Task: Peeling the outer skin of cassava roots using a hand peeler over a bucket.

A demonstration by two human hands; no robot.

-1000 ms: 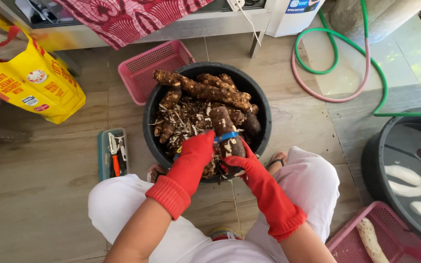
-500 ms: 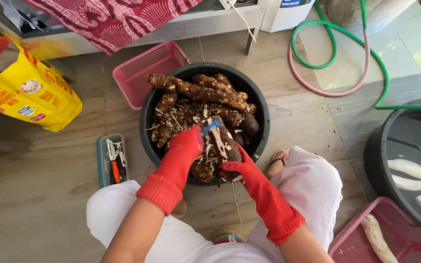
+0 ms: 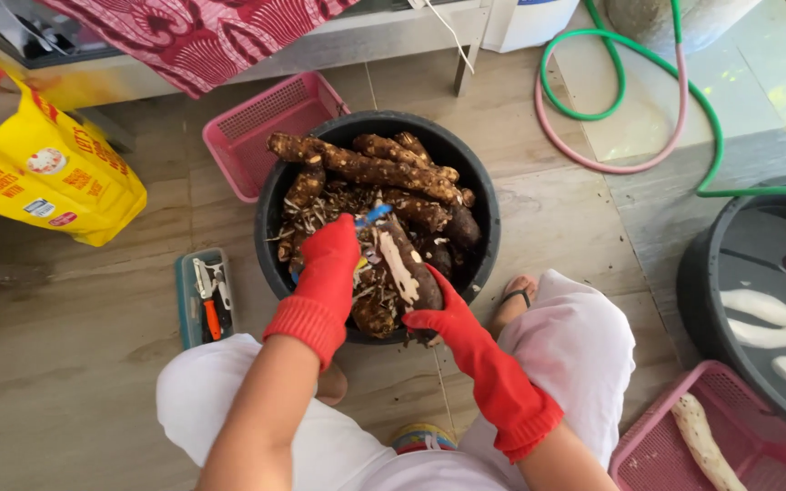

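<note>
While the black tub [image 3: 277,195] is hemmed by a pink basket [image 3: 256,127] far-left and knees near, the right hand [image 3: 443,314] clasps a cassava root [image 3: 407,268], its long axis running near-right to far-left. Closed on a blue-handled peeler [image 3: 373,215], the left hand [image 3: 334,259] works over it.

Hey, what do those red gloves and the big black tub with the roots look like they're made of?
The red gloves look like rubber: smooth and matte, with ribbed cuffs hugging the wrists. The black tub looks like moulded plastic: a thin, even rim with a dull sheen. Neither is certain from looks alone.
</note>
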